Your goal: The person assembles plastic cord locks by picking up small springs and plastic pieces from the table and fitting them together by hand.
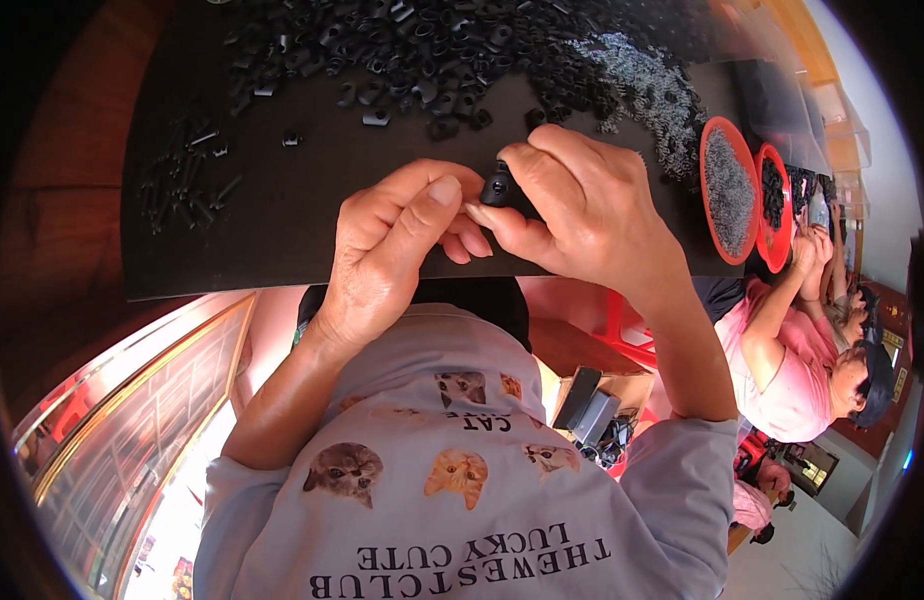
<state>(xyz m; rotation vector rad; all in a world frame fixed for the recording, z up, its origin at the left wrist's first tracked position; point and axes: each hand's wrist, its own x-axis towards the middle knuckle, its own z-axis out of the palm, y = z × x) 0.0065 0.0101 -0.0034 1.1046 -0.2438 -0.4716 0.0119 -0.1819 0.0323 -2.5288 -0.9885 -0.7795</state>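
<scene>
My right hand [587, 205] pinches a small black plastic piece [498, 187] between thumb and forefinger, just above the near edge of the dark table. The piece is rounded, with a round hole facing up. Close against it from the left comes my left hand [397, 225], its forefinger reaching to the piece's side. The left thumb presses on that forefinger and the other fingers curl below. Whatever sits between the left fingers is hidden.
Many loose black plastic pieces [422, 50] cover the table's far side, beside a heap of tiny grey parts [647, 90]. At the left lie several thin black pieces [182, 185]. Two red bowls, one with grey parts [730, 190], stand at the right. Beyond them sits a person in pink [792, 360].
</scene>
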